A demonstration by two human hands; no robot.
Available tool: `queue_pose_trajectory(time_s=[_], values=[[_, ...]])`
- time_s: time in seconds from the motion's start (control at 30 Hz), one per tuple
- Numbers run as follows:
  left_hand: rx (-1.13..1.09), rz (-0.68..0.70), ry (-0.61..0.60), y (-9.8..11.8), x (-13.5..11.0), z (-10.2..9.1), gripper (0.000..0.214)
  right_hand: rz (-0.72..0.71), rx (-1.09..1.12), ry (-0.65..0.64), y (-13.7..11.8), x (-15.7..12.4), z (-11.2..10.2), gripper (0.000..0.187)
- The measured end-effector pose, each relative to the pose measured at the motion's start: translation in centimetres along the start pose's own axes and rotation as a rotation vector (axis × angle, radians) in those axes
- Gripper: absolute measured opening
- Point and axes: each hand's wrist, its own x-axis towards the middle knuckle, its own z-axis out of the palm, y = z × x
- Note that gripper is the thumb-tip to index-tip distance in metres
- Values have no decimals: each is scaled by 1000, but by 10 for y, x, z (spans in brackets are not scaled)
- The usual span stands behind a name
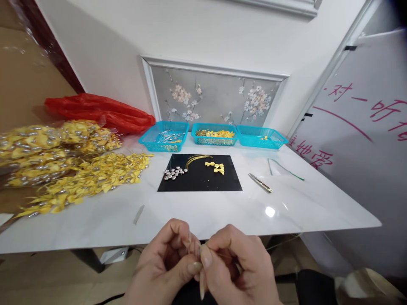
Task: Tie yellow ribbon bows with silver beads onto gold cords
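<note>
My left hand (165, 264) and my right hand (237, 267) meet below the front edge of the white table (197, 212), fingertips pinched together. Between them is something thin, perhaps a fine gold wire; I cannot make it out clearly. A thin thread trails off to the right from my right hand. On the table ahead lies a black mat (200, 180) bearing a cluster of silver beads (174, 173), a bundle of gold wires (195, 159) and a few yellow bows (216, 167).
Three blue baskets (165, 136) (214, 134) (260, 137) stand at the back. Heaps of yellow bow strands (82, 178) and a red plastic bag (101, 111) fill the left. Small snips (260, 183) lie right of the mat. A whiteboard (356, 140) leans at right.
</note>
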Motion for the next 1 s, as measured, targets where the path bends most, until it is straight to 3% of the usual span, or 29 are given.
queue_pose_trajectory(time_s=[0.3, 0.47, 0.63, 1.0], values=[[40, -1, 46, 2, -2, 5, 32, -36, -18, 12, 3, 1, 1, 21], [36, 3, 134, 5, -4, 12, 35, -52, -35, 30, 3, 1, 2, 20], [22, -9, 62, 5, -1, 11, 36, -70, -73, 70, 1, 1, 3, 22], [8, -1, 107, 6, -5, 19, 47, 27, -54, 40, -1, 0, -1, 21]])
